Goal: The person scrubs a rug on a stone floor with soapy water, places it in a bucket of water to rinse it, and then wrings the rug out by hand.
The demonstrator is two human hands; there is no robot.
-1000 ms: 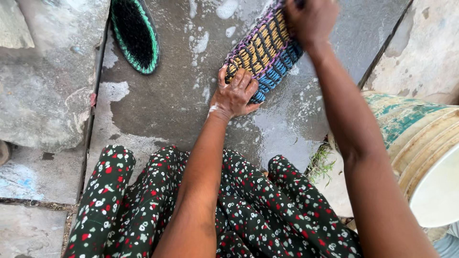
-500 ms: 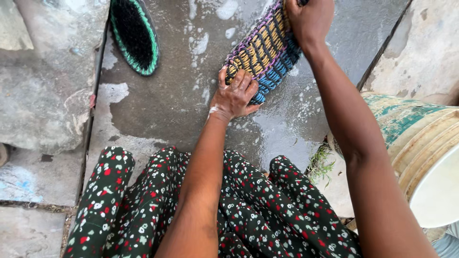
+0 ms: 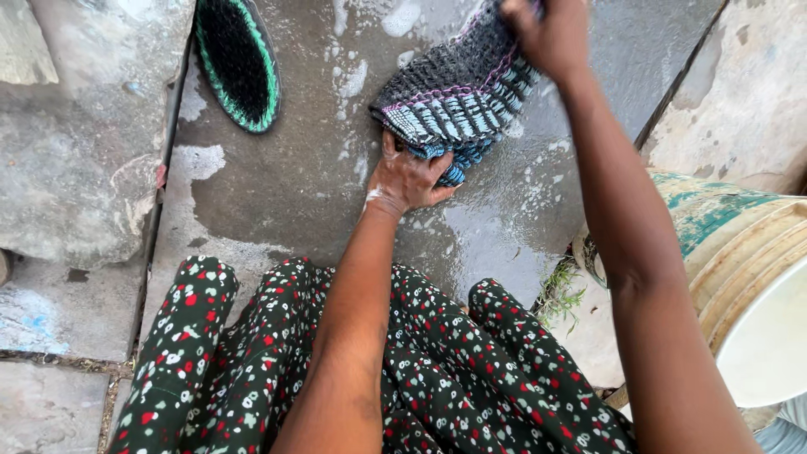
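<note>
While the woven mat (image 3: 458,97) lies folded on the wet concrete slab (image 3: 286,176), both hands are on it. Left hand (image 3: 408,178): fingers curled tight around the near edge, pinning it to the slab. Right hand (image 3: 551,34): fist closed on the far edge, lifting it so the dark grey underside faces up and doubles back toward the left fingers.

Judgement on doing this well: keep the left-hand end anchored, pull the fold flat without twisting, keep the grip firm since the soapy weave is likely slippery.

Materials: mat is thick, ribbed, plaited from cord; grey with blue and white stripes, purple trim line, blue fringe just under the left fingertips. Looks heavy and waterlogged, bends stiffly. Soap foam (image 3: 353,76) is spattered on the slab just beyond the left fingers.

Further out: an oval black mat with green rim (image 3: 238,59), well left of the left hand. Worn round bucket (image 3: 740,269), peeling teal paint, right of the right forearm. Floral dark-green dress (image 3: 471,370) near the elbows. Rough cracked stone (image 3: 76,151) on the far left.
</note>
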